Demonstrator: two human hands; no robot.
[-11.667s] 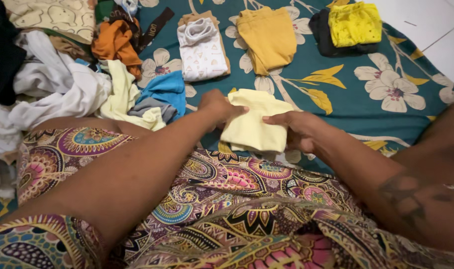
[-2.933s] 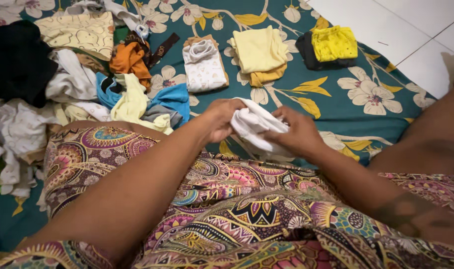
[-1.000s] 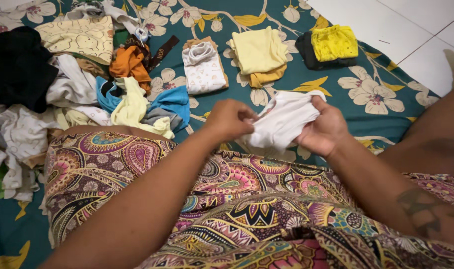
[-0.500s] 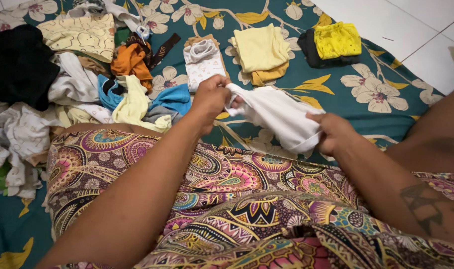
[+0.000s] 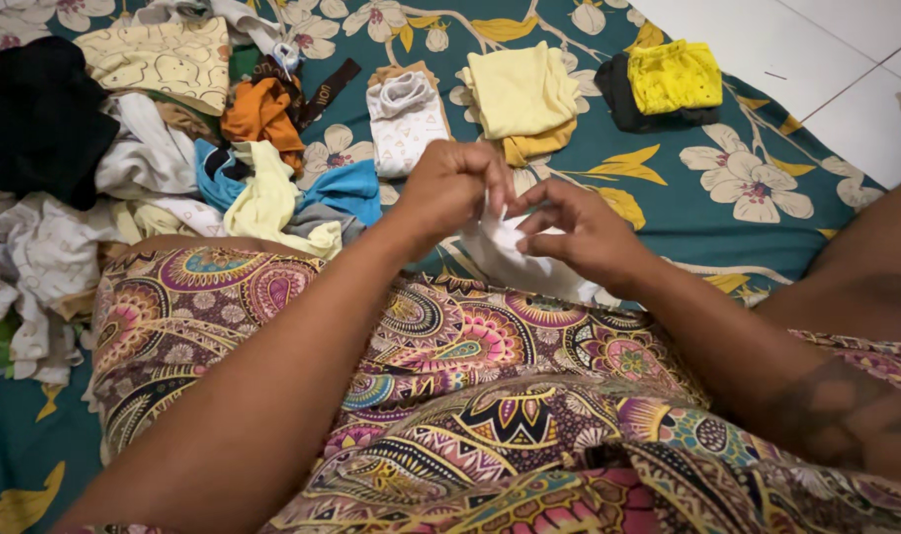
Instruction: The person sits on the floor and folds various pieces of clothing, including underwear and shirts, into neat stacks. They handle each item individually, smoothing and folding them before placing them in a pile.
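Note:
A small white garment (image 5: 514, 259) lies bunched over my patterned skirt's far edge, on the teal flowered sheet (image 5: 767, 227). My left hand (image 5: 450, 188) pinches its top edge from the left. My right hand (image 5: 579, 232) grips the same cloth from the right, fingers curled, close to the left hand. Most of the garment is hidden behind both hands.
Folded stacks lie beyond: a white patterned one (image 5: 406, 124), a pale yellow one over mustard (image 5: 519, 94), a bright yellow one on black (image 5: 673, 77). A heap of unfolded clothes (image 5: 173, 168) fills the left. White floor tiles (image 5: 826, 49) show at top right.
Half a second ago the white garment was stretched out between my hands; now both hands have come together and the cloth is gathered low between them.

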